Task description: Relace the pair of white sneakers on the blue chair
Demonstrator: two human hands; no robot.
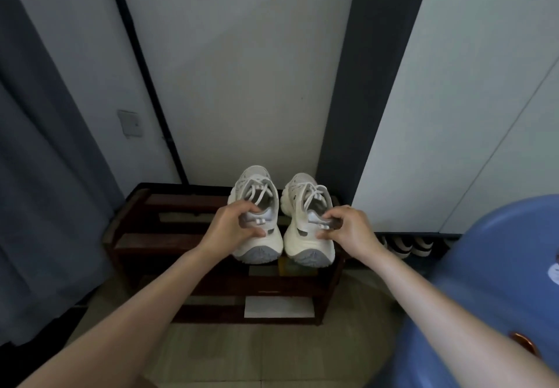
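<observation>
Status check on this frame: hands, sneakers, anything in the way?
Left hand grips left sneaker at the heel; right hand grips right sneaker likewise. Both laced, over the wooden shoe rack. Blue chair at right, path unobstructed.

1 head camera looks forward and down, close above the shoe rack (pixel 169 237)

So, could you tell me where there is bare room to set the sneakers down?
The blue chair seat at right shows bare. The wooden shoe rack has free slats left of the left sneaker. It is crowded where both hands grip the sneaker heels.
</observation>
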